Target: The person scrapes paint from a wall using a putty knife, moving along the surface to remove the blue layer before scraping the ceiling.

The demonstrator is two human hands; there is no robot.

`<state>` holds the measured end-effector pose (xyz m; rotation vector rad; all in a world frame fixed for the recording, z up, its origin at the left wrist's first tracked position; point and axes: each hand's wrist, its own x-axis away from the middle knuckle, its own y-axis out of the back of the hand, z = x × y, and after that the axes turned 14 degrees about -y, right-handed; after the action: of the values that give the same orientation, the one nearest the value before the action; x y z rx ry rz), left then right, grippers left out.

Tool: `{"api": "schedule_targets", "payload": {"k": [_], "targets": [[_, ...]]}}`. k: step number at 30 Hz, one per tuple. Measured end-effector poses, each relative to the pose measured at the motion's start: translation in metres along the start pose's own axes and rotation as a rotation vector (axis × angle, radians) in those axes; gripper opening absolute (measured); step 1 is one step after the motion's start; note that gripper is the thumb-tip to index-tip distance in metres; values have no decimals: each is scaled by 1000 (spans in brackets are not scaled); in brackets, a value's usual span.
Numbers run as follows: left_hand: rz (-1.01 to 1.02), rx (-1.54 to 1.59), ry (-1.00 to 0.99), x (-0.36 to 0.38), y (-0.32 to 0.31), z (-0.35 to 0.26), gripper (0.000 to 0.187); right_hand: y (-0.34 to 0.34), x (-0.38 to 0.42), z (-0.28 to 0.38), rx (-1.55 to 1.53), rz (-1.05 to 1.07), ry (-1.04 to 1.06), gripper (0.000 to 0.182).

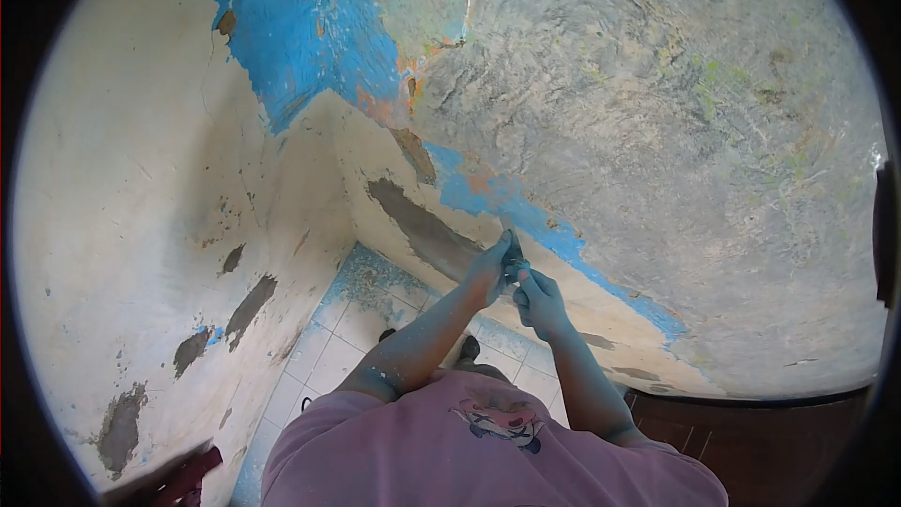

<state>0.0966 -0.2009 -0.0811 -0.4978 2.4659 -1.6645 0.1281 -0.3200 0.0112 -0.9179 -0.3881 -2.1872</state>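
Observation:
Both my hands are raised close together in front of the wall, where the cream layer meets a strip of blue paint (554, 237). My left hand (490, 268) is closed around part of a small scraper-like tool, whose pale tip (507, 222) points up toward the wall. Just to the right and slightly lower, my right hand (540, 302) is closed in a fist, its thumb up, at the tool's lower end. The tool's exact shape is hard to make out between the fingers.
Bare grey plaster (638, 131) covers the right wall, with blue paint (300, 28) near the corner. The left wall (122, 178) is cream with grey patches. Paint flakes litter the tiled floor (375, 319). Dark red surfaces (751, 441) lie at the lower right.

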Motion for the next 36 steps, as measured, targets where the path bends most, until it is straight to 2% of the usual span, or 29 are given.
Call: {"api": "schedule_targets", "payload": {"k": [5,7,11,12,14,18,24,27,33,35,36], "targets": [[-71,-53,63,0,-5,13,37,11,4,1,-13,1,4,30],[-98,16,-50,-2,-6,10,39,8,-3,4,34,41,-1,31],[-338,-108,-112,9,-36,14,39,26,-13,-9,72,123,63,33],[-345,-118,-119,12,-38,22,39,34,-10,-15,67,136,65,33],[-222,-196,-136,14,-41,35,37,49,-6,-23,-6,191,30,31],[-298,-293,-43,19,-59,67,37,85,3,-41,-100,256,-16,30],[-340,-228,-119,16,-88,116,39,136,15,-42,-77,285,-41,30],[-405,-298,-134,15,-93,119,40,137,14,-41,-20,270,7,30],[-373,-234,-215,8,-88,127,44,146,-3,-62,39,289,252,30],[-434,-242,-232,4,-96,133,45,153,-4,-69,190,125,463,30],[-499,-247,-231,4,-98,137,46,153,-3,-66,190,129,463,30]]}}
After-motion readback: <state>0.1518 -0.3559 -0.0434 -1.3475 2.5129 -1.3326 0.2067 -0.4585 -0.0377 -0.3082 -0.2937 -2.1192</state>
